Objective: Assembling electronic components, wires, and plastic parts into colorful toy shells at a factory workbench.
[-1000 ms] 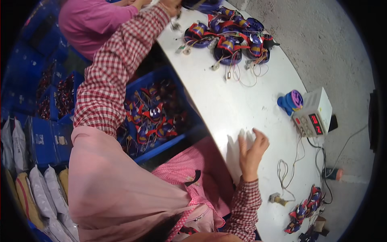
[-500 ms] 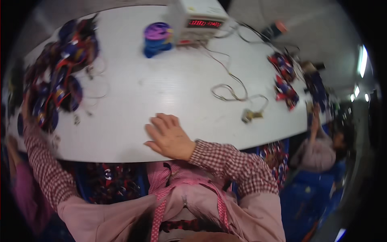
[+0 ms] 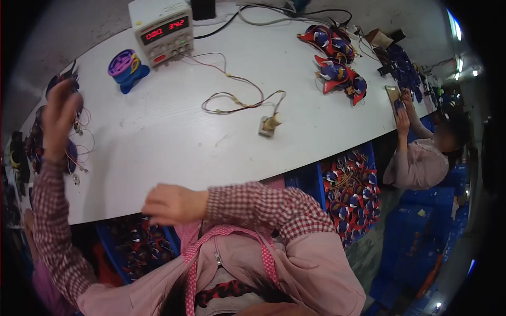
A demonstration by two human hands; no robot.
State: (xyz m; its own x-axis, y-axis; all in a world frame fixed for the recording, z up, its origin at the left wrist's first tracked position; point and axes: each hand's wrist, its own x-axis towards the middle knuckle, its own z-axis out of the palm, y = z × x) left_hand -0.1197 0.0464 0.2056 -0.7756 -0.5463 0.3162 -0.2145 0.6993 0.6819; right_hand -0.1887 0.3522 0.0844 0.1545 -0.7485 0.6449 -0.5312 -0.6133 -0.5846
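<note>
My left hand (image 3: 59, 113) is raised over a pile of red and blue toy parts with thin wires (image 3: 37, 150) at the table's far left edge. It is blurred, and loose wires hang just beside it, so I cannot make out whether it holds one. My right hand (image 3: 171, 203) hovers at the front edge of the white table (image 3: 174, 142), fingers loosely curled with nothing in them. Both sleeves are red-checked, over a pink apron.
At the back stand a white power supply with a red display (image 3: 161, 31) and a purple-blue spool (image 3: 126, 66). Wires (image 3: 237, 95) run to a small fixture (image 3: 270, 125). More red-blue parts (image 3: 337, 63) lie far right, where a co-worker (image 3: 421, 158) sits. Blue crates of parts (image 3: 353, 195) sit under the table.
My view has swung so the table lies straight ahead. My right hand has lifted off the tabletop and drawn back to the front edge. My left hand stays at the pile.
</note>
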